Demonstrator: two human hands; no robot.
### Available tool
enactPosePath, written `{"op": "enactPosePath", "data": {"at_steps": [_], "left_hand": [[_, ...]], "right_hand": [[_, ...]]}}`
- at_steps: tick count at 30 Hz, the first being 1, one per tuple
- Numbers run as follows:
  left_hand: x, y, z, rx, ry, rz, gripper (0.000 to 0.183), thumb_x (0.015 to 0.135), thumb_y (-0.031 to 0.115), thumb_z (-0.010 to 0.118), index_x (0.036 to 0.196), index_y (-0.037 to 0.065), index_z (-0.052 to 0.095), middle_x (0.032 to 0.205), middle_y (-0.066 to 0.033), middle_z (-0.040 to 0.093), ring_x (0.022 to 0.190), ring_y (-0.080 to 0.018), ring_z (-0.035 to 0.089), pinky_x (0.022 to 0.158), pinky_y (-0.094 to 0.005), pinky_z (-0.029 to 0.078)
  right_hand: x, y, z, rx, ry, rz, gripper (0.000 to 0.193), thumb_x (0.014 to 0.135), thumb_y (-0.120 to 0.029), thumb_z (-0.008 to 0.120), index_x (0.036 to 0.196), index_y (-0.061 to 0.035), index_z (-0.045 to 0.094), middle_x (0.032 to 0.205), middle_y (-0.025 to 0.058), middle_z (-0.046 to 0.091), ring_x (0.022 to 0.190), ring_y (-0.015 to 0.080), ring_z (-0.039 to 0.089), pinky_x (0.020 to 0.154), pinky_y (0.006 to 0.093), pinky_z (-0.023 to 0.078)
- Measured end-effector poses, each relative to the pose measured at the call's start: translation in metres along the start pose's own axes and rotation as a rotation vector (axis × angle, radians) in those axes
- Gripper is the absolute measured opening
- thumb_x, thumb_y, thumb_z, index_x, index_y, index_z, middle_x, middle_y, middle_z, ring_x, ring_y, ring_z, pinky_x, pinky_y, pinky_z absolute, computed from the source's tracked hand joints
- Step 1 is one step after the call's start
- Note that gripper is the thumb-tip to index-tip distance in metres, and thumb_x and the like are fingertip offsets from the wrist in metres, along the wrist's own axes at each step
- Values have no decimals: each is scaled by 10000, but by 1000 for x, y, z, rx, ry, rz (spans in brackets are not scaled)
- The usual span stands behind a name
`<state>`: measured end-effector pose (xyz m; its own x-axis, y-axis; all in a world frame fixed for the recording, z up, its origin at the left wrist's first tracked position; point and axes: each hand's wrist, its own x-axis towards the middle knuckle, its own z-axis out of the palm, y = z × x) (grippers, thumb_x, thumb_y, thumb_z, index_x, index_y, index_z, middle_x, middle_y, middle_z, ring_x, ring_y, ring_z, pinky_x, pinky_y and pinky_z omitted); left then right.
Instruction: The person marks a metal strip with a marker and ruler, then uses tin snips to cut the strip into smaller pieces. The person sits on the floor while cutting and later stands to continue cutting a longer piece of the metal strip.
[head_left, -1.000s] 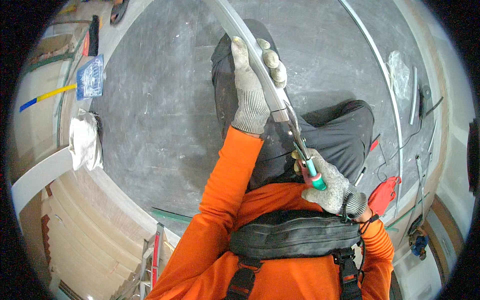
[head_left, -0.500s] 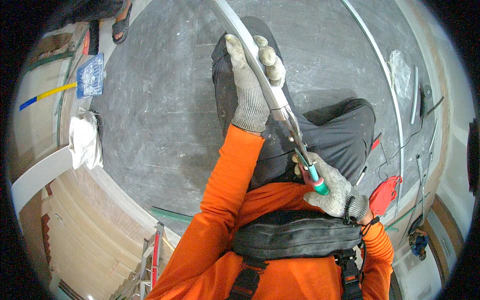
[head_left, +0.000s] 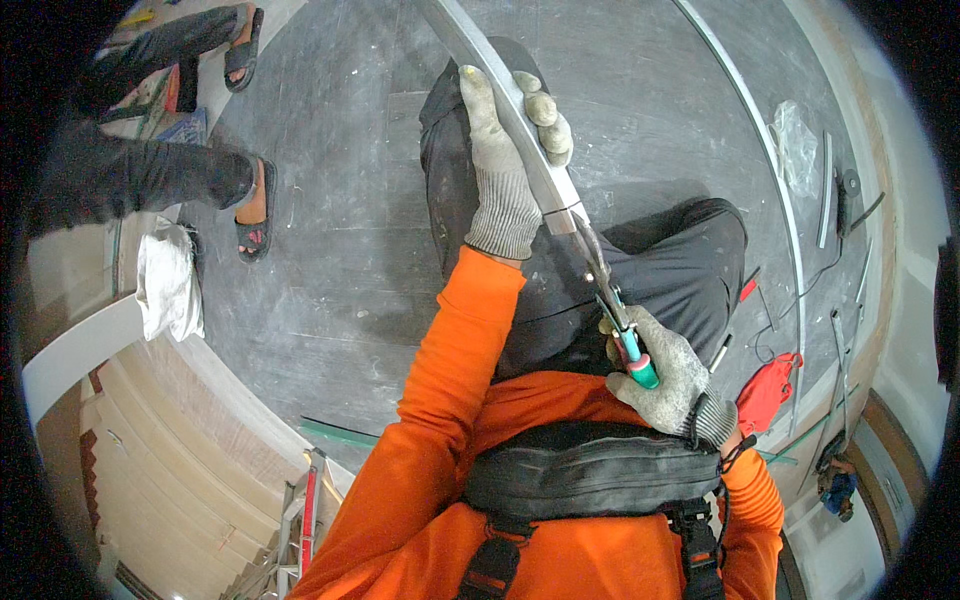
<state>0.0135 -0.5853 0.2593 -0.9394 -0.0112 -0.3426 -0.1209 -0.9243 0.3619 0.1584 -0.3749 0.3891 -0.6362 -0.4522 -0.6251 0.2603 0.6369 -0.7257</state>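
My left hand (head_left: pixel 515 130), in a grey work glove, is wrapped round a long metal channel (head_left: pixel 540 165) that runs from the top edge down over my bent leg. A dark line crosses the channel near its lower end. In my gloved right hand (head_left: pixel 665 370) is a pair of tin snips (head_left: pixel 630 345) with green and red handles, closed in my fingers. The snips' jaws reach up to the channel's end, between its side walls. How far the blades are parted I cannot tell.
Another person's sandalled foot (head_left: pixel 253 225) stands at the left beside a white sack (head_left: pixel 170 280). A second metal strip (head_left: pixel 745 100) lies along the floor at the right, near clear plastic (head_left: pixel 795 145) and a red pouch (head_left: pixel 768 392). A ladder (head_left: pixel 305 515) stands lower left.
Another person's leg has stepped in at the left, in front of the blue dustpan. My hands and the channel have shifted slightly; the snips still meet the channel's lower end.
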Motion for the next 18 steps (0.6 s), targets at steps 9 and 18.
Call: {"op": "enactPosePath", "data": {"at_steps": [9,18], "left_hand": [[-1,0,2,30,33,-13,614,996,742,487,998,153,660,699,0,645,512,-144,534,433,-285,414],[-4,0,5,56,83,-11,611,994,741,494,1013,152,654,703,-2,634,506,-146,516,433,-284,394]], "right_hand": [[0,3,3,-40,87,53,406,817,-124,717,1186,-76,557,867,207,645,846,463,673,734,493,537],[0,-5,6,-111,184,54,319,833,-131,698,1116,-58,571,823,244,624,818,505,637,684,506,516]]}}
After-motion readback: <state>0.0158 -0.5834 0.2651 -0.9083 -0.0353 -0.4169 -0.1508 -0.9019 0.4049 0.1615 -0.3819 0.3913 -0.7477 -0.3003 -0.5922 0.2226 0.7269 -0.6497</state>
